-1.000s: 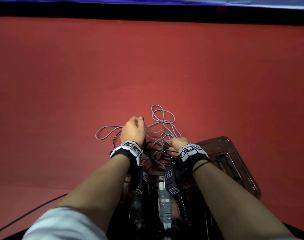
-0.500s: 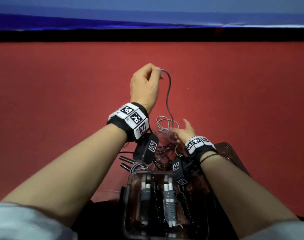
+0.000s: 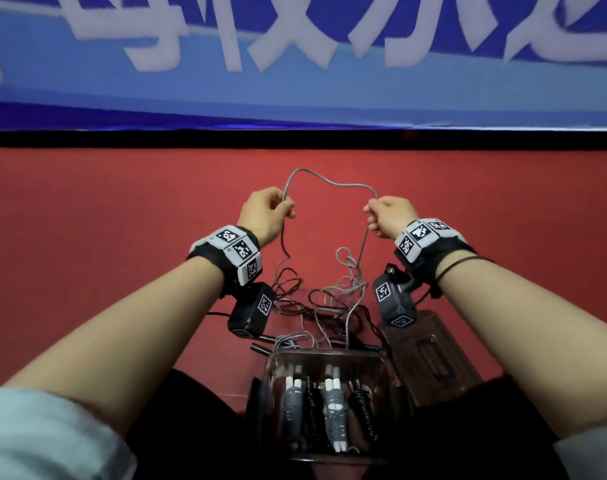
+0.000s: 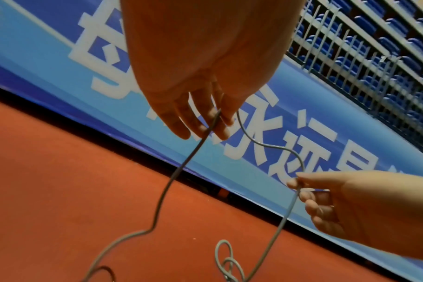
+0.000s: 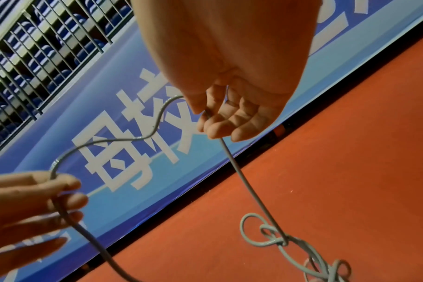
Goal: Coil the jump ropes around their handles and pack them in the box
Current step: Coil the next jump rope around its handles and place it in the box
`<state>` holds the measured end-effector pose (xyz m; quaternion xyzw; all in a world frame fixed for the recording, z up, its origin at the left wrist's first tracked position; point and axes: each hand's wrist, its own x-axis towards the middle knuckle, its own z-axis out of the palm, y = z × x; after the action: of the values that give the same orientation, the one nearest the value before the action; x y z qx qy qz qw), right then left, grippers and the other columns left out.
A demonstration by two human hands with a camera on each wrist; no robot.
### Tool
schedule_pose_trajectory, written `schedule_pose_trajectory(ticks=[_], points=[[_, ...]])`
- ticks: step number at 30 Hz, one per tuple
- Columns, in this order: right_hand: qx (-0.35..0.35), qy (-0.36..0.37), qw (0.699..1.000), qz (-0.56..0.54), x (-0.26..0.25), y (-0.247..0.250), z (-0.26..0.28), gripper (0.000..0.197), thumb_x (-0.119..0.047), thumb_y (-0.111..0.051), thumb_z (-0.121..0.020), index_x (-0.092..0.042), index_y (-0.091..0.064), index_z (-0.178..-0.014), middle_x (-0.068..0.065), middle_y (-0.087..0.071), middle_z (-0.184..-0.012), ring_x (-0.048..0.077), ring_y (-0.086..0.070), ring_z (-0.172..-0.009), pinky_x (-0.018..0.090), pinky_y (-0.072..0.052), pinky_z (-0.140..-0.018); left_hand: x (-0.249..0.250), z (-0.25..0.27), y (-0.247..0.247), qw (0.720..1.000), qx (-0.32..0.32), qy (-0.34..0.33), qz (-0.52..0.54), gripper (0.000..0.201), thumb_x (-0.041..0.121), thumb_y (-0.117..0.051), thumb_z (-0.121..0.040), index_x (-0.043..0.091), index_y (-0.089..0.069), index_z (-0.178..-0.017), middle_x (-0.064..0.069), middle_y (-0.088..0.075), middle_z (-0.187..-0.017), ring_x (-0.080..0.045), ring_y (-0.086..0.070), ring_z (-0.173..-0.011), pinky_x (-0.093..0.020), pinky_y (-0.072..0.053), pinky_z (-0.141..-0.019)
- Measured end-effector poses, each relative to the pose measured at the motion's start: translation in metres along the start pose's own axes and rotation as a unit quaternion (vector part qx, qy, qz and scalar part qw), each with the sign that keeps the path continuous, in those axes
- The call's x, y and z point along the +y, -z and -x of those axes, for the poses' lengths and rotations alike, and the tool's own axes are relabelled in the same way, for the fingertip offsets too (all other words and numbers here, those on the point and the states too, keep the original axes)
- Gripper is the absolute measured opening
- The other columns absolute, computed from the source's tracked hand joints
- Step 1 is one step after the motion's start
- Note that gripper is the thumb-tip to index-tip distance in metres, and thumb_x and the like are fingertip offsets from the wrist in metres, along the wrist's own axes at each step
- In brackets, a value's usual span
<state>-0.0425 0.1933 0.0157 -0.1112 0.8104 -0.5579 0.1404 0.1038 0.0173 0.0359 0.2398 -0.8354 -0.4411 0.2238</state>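
A grey jump rope [image 3: 329, 182] arches in the air between my two hands. My left hand [image 3: 284, 209] pinches one side of it and my right hand [image 3: 372, 213] pinches the other, both raised above the red floor. Both strands drop into a tangle of grey and black ropes [image 3: 329, 299] on the floor, with a loose knot [image 5: 273, 238] below my right hand. The left wrist view has the rope [image 4: 169, 181] running out from my left fingers [image 4: 205, 122]. Near me, the clear box [image 3: 260, 403] holds several coiled ropes, grey and black.
The box's brown-tinted lid [image 3: 430, 355] lies on the floor right of the box. Black handles [image 3: 260, 342] lie just left of the box's far end. A blue banner wall [image 3: 295, 81] closes the far side of the red floor [image 3: 122, 220].
Both hands have risen from the tangle on the floor. The left lifted the grey rope first, then the right took hold of it and rose level. The view tilted upward.
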Motion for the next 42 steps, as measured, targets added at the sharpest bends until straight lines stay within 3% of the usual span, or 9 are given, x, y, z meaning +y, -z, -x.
schedule_pose_trajectory(ticks=[9,12,16,22,25,27,38,40,42], points=[[-0.102,-0.078,0.992,0.018,0.023,-0.007,0.026,0.013,-0.006,-0.058,-0.092,-0.011,-0.07,-0.088,0.013,-0.063,-0.091,0.022,-0.059,-0.077,0.024,-0.039,-0.055,0.002,0.013,0.006,0.994,0.011,0.047,0.098,0.026,0.009,-0.055,-0.097,0.017,-0.062,-0.074,0.0,-0.068,-0.07,-0.018,-0.061,-0.068,-0.033,-0.055,-0.069],[-0.127,-0.041,0.988,0.073,0.012,-0.015,0.032,0.041,0.0,-0.061,-0.088,-0.008,-0.058,-0.127,0.015,-0.065,-0.114,0.03,-0.065,-0.101,0.03,-0.049,-0.068,0.012,0.017,0.009,0.989,0.005,0.021,0.143,0.024,0.007,-0.054,-0.098,0.014,-0.062,-0.077,-0.004,-0.067,-0.072,-0.018,-0.062,-0.068,-0.027,-0.054,-0.064],[-0.144,-0.049,0.982,0.111,0.012,-0.032,0.031,0.077,-0.003,-0.073,-0.08,-0.012,-0.034,-0.146,0.014,-0.062,-0.115,0.028,-0.065,-0.099,0.04,-0.054,-0.082,0.04,0.02,0.011,0.981,-0.013,-0.043,0.191,0.021,0.005,-0.051,-0.099,0.014,-0.063,-0.084,0.0,-0.065,-0.072,-0.01,-0.063,-0.069,-0.023,-0.053,-0.069],[-0.164,-0.034,0.969,0.184,0.014,-0.043,0.026,0.064,-0.024,-0.075,-0.081,-0.016,-0.047,-0.138,0.005,-0.059,-0.094,0.017,-0.054,-0.072,0.035,-0.05,-0.072,0.082,0.025,0.029,0.942,-0.028,-0.113,0.314,0.019,0.007,-0.048,-0.102,0.013,-0.064,-0.094,0.003,-0.066,-0.074,-0.014,-0.067,-0.082,-0.026,-0.055,-0.076],[-0.189,-0.063,0.961,0.194,0.016,-0.039,0.027,0.012,-0.021,-0.058,-0.094,-0.013,-0.067,-0.094,0.001,-0.052,-0.07,0.013,-0.045,-0.056,0.026,-0.041,-0.056,0.087,0.022,0.039,0.935,-0.003,-0.13,0.33,0.017,0.009,-0.048,-0.102,0.012,-0.063,-0.096,0.0,-0.067,-0.077,-0.013,-0.069,-0.084,-0.024,-0.053,-0.075],[-0.189,-0.066,0.961,0.193,0.018,-0.035,0.023,0.029,-0.015,-0.05,-0.097,-0.017,-0.065,-0.073,0.002,-0.052,-0.068,0.016,-0.045,-0.054,0.025,-0.037,-0.052,0.084,0.021,0.041,0.937,0.006,-0.125,0.327,0.016,0.01,-0.047,-0.102,0.012,-0.063,-0.098,0.0,-0.067,-0.077,-0.013,-0.069,-0.085,-0.024,-0.053,-0.075],[-0.202,-0.046,0.944,0.257,0.035,-0.031,0.026,0.033,-0.007,-0.058,-0.093,-0.004,-0.06,-0.126,0.004,-0.06,-0.088,0.017,-0.055,-0.078,0.022,-0.042,-0.059,0.098,0.025,0.044,0.919,0.02,-0.134,0.371,0.017,0.01,-0.046,-0.103,0.012,-0.062,-0.098,0.001,-0.068,-0.075,-0.016,-0.069,-0.086,-0.024,-0.053,-0.075],[-0.211,-0.04,0.929,0.303,0.035,-0.039,0.028,0.034,-0.005,-0.054,-0.095,0.001,-0.057,-0.128,0.014,-0.063,-0.113,0.026,-0.059,-0.099,0.025,-0.045,-0.065,0.1,0.024,0.042,0.917,0.023,-0.131,0.376,0.017,0.011,-0.046,-0.103,0.013,-0.062,-0.098,0.001,-0.067,-0.076,-0.017,-0.069,-0.088,-0.024,-0.052,-0.076],[-0.228,-0.034,0.911,0.341,0.037,-0.048,0.029,0.035,-0.003,-0.048,-0.096,0.004,-0.055,-0.129,0.019,-0.061,-0.12,0.027,-0.058,-0.091,0.024,-0.04,-0.058,0.103,0.024,0.041,0.917,0.021,-0.129,0.378,0.017,0.011,-0.046,-0.103,0.013,-0.063,-0.098,0.001,-0.067,-0.077,-0.018,-0.069,-0.09,-0.024,-0.052,-0.076]])
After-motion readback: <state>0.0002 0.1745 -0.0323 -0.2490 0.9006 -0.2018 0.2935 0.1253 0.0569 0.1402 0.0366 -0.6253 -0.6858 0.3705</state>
